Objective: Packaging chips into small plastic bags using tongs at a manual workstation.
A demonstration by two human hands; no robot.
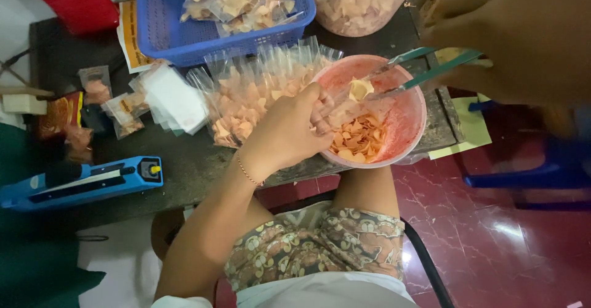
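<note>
Pink bowl (403, 129) of chips (360, 139) sits at the table's (184, 166) front edge. My left hand (286, 129) pinches a small bag (335, 108) open; my right hand (523, 31) grips tongs (418, 68) holding one chip. Filling, I judge: lower it inside.

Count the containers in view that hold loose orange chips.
2: the pink bowl beneath the tongs, and the clear tub at the top edge. More may sit out of frame.
</note>
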